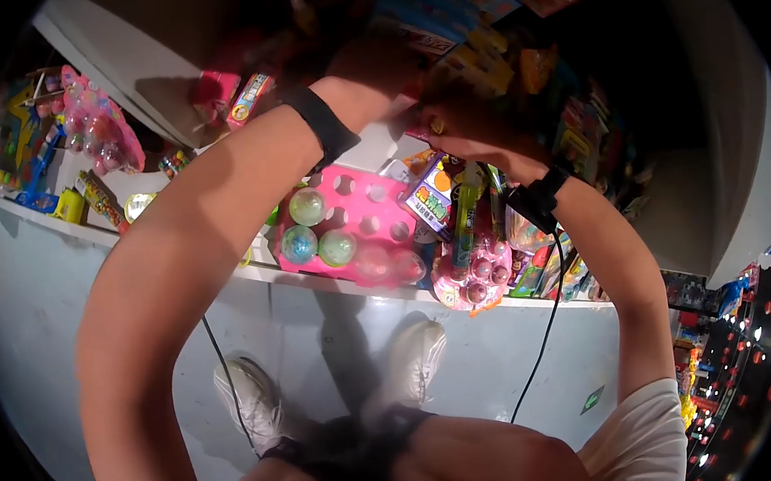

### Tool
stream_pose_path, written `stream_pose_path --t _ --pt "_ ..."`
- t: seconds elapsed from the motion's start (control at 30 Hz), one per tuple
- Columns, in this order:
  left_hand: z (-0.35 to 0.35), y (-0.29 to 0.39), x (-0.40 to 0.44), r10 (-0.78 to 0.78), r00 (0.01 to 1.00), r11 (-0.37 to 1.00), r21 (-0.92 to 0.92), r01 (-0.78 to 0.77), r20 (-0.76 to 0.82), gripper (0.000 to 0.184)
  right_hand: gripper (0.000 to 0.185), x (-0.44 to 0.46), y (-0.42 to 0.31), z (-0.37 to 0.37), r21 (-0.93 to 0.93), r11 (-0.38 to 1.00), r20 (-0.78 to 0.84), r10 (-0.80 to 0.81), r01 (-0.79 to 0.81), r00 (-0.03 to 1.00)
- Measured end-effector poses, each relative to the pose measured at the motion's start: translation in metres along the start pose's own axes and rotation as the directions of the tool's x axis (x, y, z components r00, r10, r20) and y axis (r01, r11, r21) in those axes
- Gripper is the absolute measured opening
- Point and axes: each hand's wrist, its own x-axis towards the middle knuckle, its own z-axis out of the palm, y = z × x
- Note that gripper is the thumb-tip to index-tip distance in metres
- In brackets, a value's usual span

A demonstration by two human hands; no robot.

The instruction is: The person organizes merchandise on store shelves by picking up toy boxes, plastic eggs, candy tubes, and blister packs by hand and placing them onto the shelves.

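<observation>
My left hand reaches into the shaded shelf, below a blue package; its fingers are lost in shadow. My right hand is close beside it, above a purple and white box and a green packet. Its fingers look bent, but shadow hides what they touch. Below my hands lies a pink tray with round holes and several clear balls, some tinted green or blue. Right of the tray is a pink pack with dark red balls.
The white shelf edge runs across the middle. Colourful packs stand on the left behind a white panel. Black cables hang from both wrists' side. Below are my white shoes on the grey floor.
</observation>
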Motion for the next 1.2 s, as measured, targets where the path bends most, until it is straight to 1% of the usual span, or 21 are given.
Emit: stream_pose_path --t 0.03,0.07,0.1,0.13,0.2,0.27,0.37,0.4,0.43,0.47,0.53,0.6,0.67,0.73,0.8,0.87,0.97,1.0,1.07,1.1,1.2 --pt "0.010 -0.004 0.001 -0.015 1.000 1.000 0.005 0.015 0.005 0.024 0.019 0.001 0.000 0.003 0.003 1.000 0.006 -0.016 0.015 1.000" --pt "0.026 -0.010 0.003 0.170 0.940 0.985 0.088 -0.150 -0.297 0.023 0.015 0.002 0.003 0.007 0.136 0.989 -0.039 -0.059 0.064 0.997" --pt "0.024 -0.010 0.000 0.351 0.764 0.936 0.219 -0.275 -0.541 0.022 0.013 0.001 0.003 0.009 0.269 0.956 -0.085 -0.101 0.120 0.991" --pt "0.022 -0.007 -0.003 0.334 0.788 0.942 0.225 -0.251 -0.518 0.022 0.013 -0.001 0.003 0.009 0.289 0.946 -0.074 -0.133 0.149 0.988" --pt "-0.004 0.007 -0.012 0.143 0.924 0.981 0.175 -0.085 -0.354 0.022 0.019 -0.005 -0.005 0.006 0.260 0.961 -0.141 -0.060 0.096 0.988" --pt "-0.008 0.006 -0.015 0.153 0.943 0.957 0.282 -0.067 -0.296 0.025 0.032 0.005 0.024 0.029 0.145 0.971 -0.211 -0.155 0.188 0.965" --pt "-0.024 0.010 -0.013 0.019 0.986 0.974 0.225 0.018 -0.163 0.026 0.042 0.002 0.024 0.028 0.120 0.961 -0.306 -0.203 0.249 0.930" --pt "-0.028 0.013 -0.014 -0.043 0.997 0.992 0.118 0.050 -0.063 0.025 0.042 -0.002 0.023 0.028 0.128 0.953 -0.292 -0.228 0.274 0.929" --pt "-0.032 0.013 -0.015 -0.086 0.996 0.996 0.010 0.086 0.037 0.024 0.046 -0.003 0.022 0.026 0.163 0.961 -0.274 -0.172 0.223 0.946" --pt "-0.035 0.011 -0.018 -0.100 0.994 0.995 0.017 0.099 0.043 0.024 0.050 -0.003 0.021 0.024 0.197 0.966 -0.260 -0.111 0.165 0.959" --pt "-0.037 0.005 -0.023 -0.070 0.998 0.982 -0.174 0.069 0.004 0.025 0.052 -0.003 0.023 0.021 0.137 0.963 -0.289 -0.186 0.233 0.939" --pt "-0.049 0.000 -0.031 -0.054 0.998 0.988 -0.148 0.050 -0.023 0.028 0.054 -0.005 0.016 0.016 0.170 0.974 -0.248 -0.107 0.152 0.963" --pt "-0.062 -0.004 -0.039 -0.020 0.998 0.990 -0.136 0.029 0.065 0.021 0.055 -0.005 0.010 0.016 0.162 0.982 -0.231 -0.055 0.094 0.971" --pt "-0.060 -0.015 -0.038 -0.010 1.000 0.971 -0.239 0.004 -0.023 0.023 0.056 -0.008 0.007 0.013 0.186 0.982 -0.234 0.009 0.036 0.972" --pt "-0.043 -0.027 -0.032 -0.031 1.000 0.952 -0.304 0.029 -0.002 0.025 0.059 -0.011 0.002 0.006 0.173 0.984 -0.178 0.079 -0.048 0.981" --pt "-0.050 -0.032 -0.034 -0.065 0.996 0.938 -0.337 0.081 0.060 0.027 0.060 -0.012 0.014 0.013 0.195 0.980 -0.234 0.011 0.036 0.972" --pt "-0.039 -0.042 -0.045 -0.043 0.986 0.895 -0.445 -0.035 -0.163 0.024 0.059 -0.021 0.000 0.004 0.185 0.978 -0.190 0.130 -0.095 0.973" --pt "-0.042 -0.042 -0.045 -0.039 0.984 0.889 -0.455 -0.045 -0.174 0.024 0.059 -0.023 -0.003 0.003 0.173 0.973 -0.186 0.182 -0.150 0.966" --pt "-0.052 -0.042 -0.046 -0.080 0.993 0.913 -0.393 0.109 0.088 0.023 0.055 -0.026 -0.007 0.004 0.161 0.973 -0.201 0.197 -0.166 0.960" --pt "-0.061 -0.041 -0.047 -0.085 0.986 0.926 -0.354 0.132 0.145 0.023 0.053 -0.029 -0.007 0.006 0.189 0.969 -0.256 0.207 -0.162 0.944" --pt "-0.047 -0.047 -0.048 -0.065 0.996 0.924 -0.373 0.081 0.054 0.023 0.050 -0.041 -0.018 0.008 0.304 0.943 -0.356 0.243 -0.134 0.902"
